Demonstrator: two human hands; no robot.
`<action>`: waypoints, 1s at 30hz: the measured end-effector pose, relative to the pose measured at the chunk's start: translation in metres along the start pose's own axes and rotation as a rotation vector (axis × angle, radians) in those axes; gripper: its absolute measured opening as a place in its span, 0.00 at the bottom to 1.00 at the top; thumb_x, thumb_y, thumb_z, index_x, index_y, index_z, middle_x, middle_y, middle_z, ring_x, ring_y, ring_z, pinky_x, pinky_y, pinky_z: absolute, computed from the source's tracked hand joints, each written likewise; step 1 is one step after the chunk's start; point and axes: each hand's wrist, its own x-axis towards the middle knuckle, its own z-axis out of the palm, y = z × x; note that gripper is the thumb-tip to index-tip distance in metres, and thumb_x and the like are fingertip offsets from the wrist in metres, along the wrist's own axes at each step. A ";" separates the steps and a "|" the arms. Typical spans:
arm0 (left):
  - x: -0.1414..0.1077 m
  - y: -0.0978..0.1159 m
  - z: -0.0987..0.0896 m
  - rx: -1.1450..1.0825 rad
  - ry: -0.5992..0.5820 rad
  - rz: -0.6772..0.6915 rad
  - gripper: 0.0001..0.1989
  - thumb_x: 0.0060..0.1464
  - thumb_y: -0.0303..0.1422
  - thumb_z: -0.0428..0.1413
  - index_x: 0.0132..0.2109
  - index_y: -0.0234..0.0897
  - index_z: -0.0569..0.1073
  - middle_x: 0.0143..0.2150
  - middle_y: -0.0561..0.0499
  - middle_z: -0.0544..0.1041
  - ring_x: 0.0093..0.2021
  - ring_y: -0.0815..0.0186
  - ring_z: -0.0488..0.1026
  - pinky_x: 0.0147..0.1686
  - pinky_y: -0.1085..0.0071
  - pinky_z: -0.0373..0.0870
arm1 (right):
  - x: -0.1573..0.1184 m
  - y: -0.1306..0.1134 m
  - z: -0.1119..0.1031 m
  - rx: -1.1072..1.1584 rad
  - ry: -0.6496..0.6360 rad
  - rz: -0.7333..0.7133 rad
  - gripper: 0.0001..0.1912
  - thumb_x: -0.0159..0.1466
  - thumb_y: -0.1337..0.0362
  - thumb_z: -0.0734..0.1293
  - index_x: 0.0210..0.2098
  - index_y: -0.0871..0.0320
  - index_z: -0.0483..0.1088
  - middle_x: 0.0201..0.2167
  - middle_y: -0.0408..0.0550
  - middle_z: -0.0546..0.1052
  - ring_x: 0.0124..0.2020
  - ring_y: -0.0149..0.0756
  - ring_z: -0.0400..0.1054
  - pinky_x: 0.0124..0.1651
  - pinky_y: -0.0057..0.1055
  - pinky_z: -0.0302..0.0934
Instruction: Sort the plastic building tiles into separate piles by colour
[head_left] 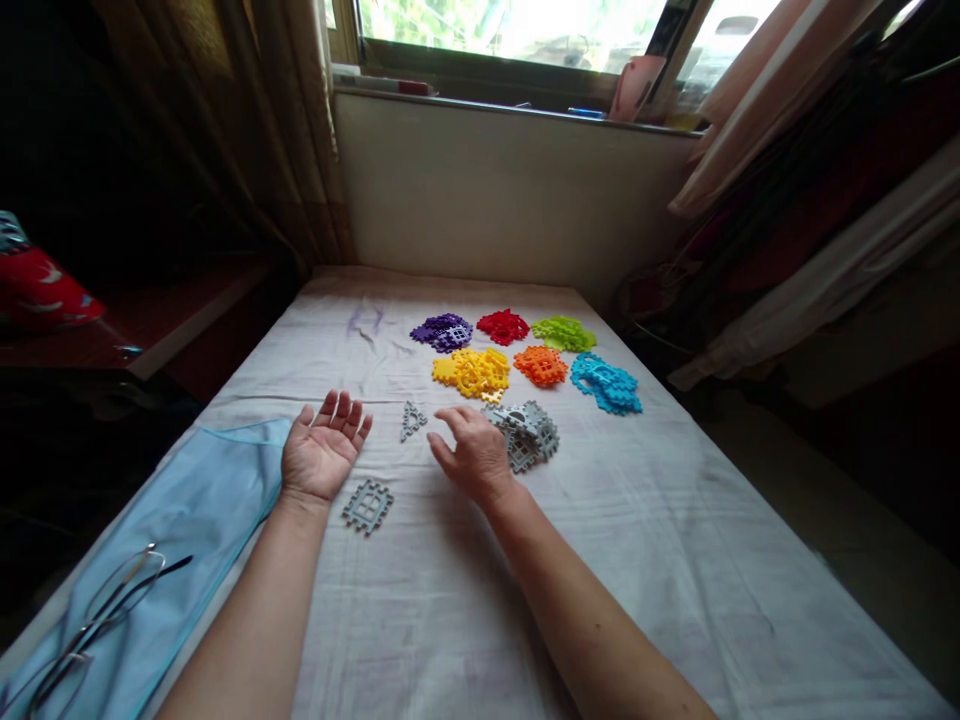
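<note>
My left hand [322, 450] rests palm up, fingers loosely apart and holding nothing, near the blue cloth's edge. Just right of its wrist lies a grey square window-frame building piece [368, 507]. A small grey triangular piece [412, 421] sits between my two hands. My right hand [469, 450] hovers with thumb and forefinger apart, nothing between them, beside a pile of grey interlocking pieces [529, 436] that it partly hides. Farther back are piles of purple [441, 332], red [503, 326], lime green [564, 333], yellow [472, 374], orange [540, 366] and blue [606, 382] pieces.
A light blue cloth [202, 500] with eyeglasses [105, 610] on it covers the left side of the sheeted surface [637, 590]. A wall [510, 190] and window stand behind. Hanging clothes [817, 250] are at right, a curtain [247, 130] at left.
</note>
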 end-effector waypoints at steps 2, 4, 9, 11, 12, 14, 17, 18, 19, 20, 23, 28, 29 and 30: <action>0.001 0.000 -0.001 0.002 -0.005 0.004 0.12 0.62 0.37 0.51 0.44 0.38 0.76 0.41 0.48 0.82 0.43 0.62 0.79 0.51 0.56 0.73 | 0.012 -0.020 0.014 -0.042 -0.127 0.058 0.23 0.65 0.52 0.66 0.55 0.56 0.70 0.50 0.54 0.76 0.50 0.45 0.69 0.51 0.38 0.63; 0.001 0.001 -0.002 0.004 -0.008 0.006 0.12 0.61 0.37 0.51 0.44 0.38 0.76 0.41 0.49 0.82 0.44 0.62 0.79 0.52 0.56 0.73 | 0.021 -0.033 0.027 -0.089 -0.214 0.094 0.27 0.63 0.49 0.67 0.57 0.57 0.69 0.53 0.57 0.75 0.52 0.48 0.67 0.52 0.42 0.61; 0.002 0.001 -0.004 -0.010 -0.015 -0.005 0.12 0.62 0.36 0.50 0.44 0.37 0.76 0.41 0.48 0.82 0.44 0.62 0.79 0.52 0.55 0.73 | 0.016 -0.041 0.043 -0.073 -0.262 -0.018 0.19 0.66 0.53 0.65 0.52 0.55 0.72 0.56 0.54 0.73 0.55 0.46 0.65 0.54 0.42 0.60; 0.001 0.001 -0.003 -0.015 -0.010 -0.007 0.13 0.63 0.36 0.49 0.44 0.37 0.76 0.40 0.48 0.82 0.44 0.62 0.79 0.51 0.56 0.74 | 0.008 -0.038 0.044 -0.040 -0.243 -0.046 0.20 0.65 0.54 0.67 0.54 0.54 0.72 0.57 0.53 0.73 0.55 0.46 0.65 0.55 0.41 0.60; 0.001 0.001 -0.002 -0.015 -0.006 -0.006 0.13 0.63 0.36 0.49 0.43 0.37 0.76 0.40 0.48 0.82 0.43 0.62 0.79 0.51 0.56 0.74 | 0.003 -0.035 0.043 -0.023 -0.234 -0.064 0.22 0.65 0.54 0.68 0.55 0.54 0.71 0.57 0.53 0.74 0.55 0.45 0.66 0.55 0.41 0.60; 0.000 0.000 -0.001 -0.008 0.001 -0.002 0.13 0.63 0.37 0.48 0.43 0.37 0.76 0.40 0.48 0.82 0.43 0.62 0.79 0.50 0.57 0.74 | -0.008 -0.027 0.038 0.010 -0.204 -0.129 0.23 0.63 0.54 0.69 0.56 0.55 0.71 0.56 0.53 0.74 0.55 0.45 0.67 0.55 0.41 0.61; -0.003 -0.001 0.002 0.007 0.011 0.010 0.14 0.63 0.37 0.48 0.44 0.36 0.76 0.40 0.48 0.82 0.42 0.62 0.79 0.48 0.58 0.75 | -0.025 -0.006 0.022 0.035 -0.065 -0.252 0.23 0.64 0.52 0.69 0.54 0.55 0.72 0.55 0.54 0.76 0.54 0.45 0.68 0.55 0.41 0.60; -0.004 -0.002 0.002 0.012 0.014 0.013 0.14 0.63 0.37 0.48 0.44 0.36 0.76 0.40 0.48 0.82 0.42 0.62 0.79 0.47 0.58 0.75 | -0.029 0.004 0.014 0.034 0.009 -0.278 0.22 0.64 0.52 0.68 0.54 0.56 0.73 0.55 0.54 0.76 0.54 0.45 0.68 0.56 0.41 0.60; -0.005 -0.002 0.003 0.016 0.018 0.015 0.14 0.64 0.37 0.47 0.44 0.36 0.76 0.39 0.48 0.82 0.42 0.62 0.79 0.47 0.58 0.76 | -0.033 0.015 0.006 0.025 0.091 -0.287 0.21 0.65 0.52 0.68 0.54 0.56 0.72 0.55 0.54 0.76 0.54 0.44 0.68 0.57 0.40 0.59; -0.006 -0.002 0.004 0.021 0.022 0.016 0.15 0.64 0.37 0.47 0.44 0.36 0.76 0.39 0.48 0.82 0.41 0.62 0.80 0.46 0.58 0.76 | -0.036 0.026 -0.003 0.010 0.173 -0.275 0.21 0.66 0.53 0.67 0.54 0.56 0.72 0.55 0.54 0.76 0.55 0.44 0.67 0.58 0.40 0.57; -0.007 -0.003 0.004 0.032 0.026 0.024 0.14 0.64 0.36 0.47 0.44 0.36 0.76 0.40 0.47 0.82 0.41 0.61 0.80 0.45 0.58 0.76 | -0.040 0.063 -0.024 -0.078 0.383 -0.137 0.19 0.67 0.54 0.66 0.54 0.55 0.72 0.55 0.55 0.76 0.55 0.45 0.67 0.58 0.41 0.56; -0.006 -0.003 0.002 0.034 0.039 0.053 0.13 0.62 0.35 0.49 0.45 0.36 0.75 0.40 0.46 0.82 0.42 0.60 0.80 0.45 0.58 0.77 | -0.044 0.097 -0.031 -0.175 0.467 -0.052 0.19 0.68 0.52 0.63 0.50 0.57 0.73 0.52 0.57 0.76 0.52 0.47 0.68 0.54 0.42 0.57; -0.007 -0.003 0.002 0.032 0.047 0.059 0.13 0.63 0.35 0.48 0.45 0.36 0.75 0.40 0.46 0.82 0.41 0.60 0.80 0.45 0.58 0.77 | -0.045 0.098 -0.031 -0.164 0.472 -0.062 0.19 0.69 0.52 0.62 0.50 0.57 0.74 0.53 0.57 0.76 0.53 0.47 0.68 0.54 0.43 0.57; -0.007 -0.003 0.003 0.031 0.054 0.066 0.14 0.63 0.35 0.47 0.45 0.35 0.75 0.40 0.46 0.82 0.41 0.60 0.80 0.44 0.58 0.77 | -0.046 0.097 -0.031 -0.142 0.483 -0.070 0.18 0.69 0.53 0.62 0.50 0.57 0.74 0.53 0.57 0.76 0.54 0.47 0.68 0.55 0.43 0.57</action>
